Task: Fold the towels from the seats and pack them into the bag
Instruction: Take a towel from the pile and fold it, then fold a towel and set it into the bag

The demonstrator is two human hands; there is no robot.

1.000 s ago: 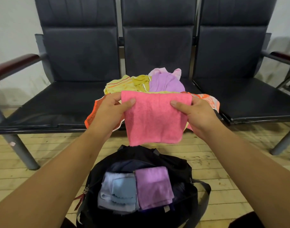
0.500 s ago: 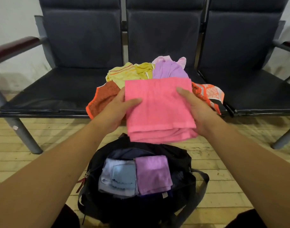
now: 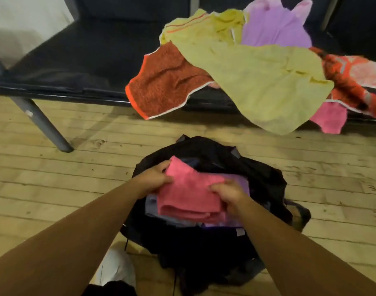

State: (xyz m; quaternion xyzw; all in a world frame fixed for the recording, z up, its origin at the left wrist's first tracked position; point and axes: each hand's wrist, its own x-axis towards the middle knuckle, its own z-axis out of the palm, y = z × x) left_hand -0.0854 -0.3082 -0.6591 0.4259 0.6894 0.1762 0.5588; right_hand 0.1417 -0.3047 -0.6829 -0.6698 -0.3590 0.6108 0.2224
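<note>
One folded pink towel [image 3: 189, 193] is right at the mouth of the black bag [image 3: 257, 167], lying over a folded purple towel [image 3: 243, 181] and a pale blue towel [image 3: 150, 205] already inside. The left hand [image 3: 155, 178] grips its far left side, thumb on top and fingers curled under. The right hand [image 3: 227, 193] pinches the near right side the same way.

So I'd say this is the packing step for this one: fold done, just not let go yet. Next move, my guess, is to press it flat on the stack, release both hands without dragging the layers open, then reach up for another.

The bag sits on the wooden floor [image 3: 76, 178] just in front of the seat [image 3: 54, 67]. Plenty left up there. A yellow towel [image 3: 257, 82], an orange towel [image 3: 168, 82] and a small pink towel [image 3: 330, 118] hang over the seat's front edge, with a lilac towel [image 3: 274, 28] at the back and a patterned orange towel [image 3: 353, 77] toward the right end.
</note>
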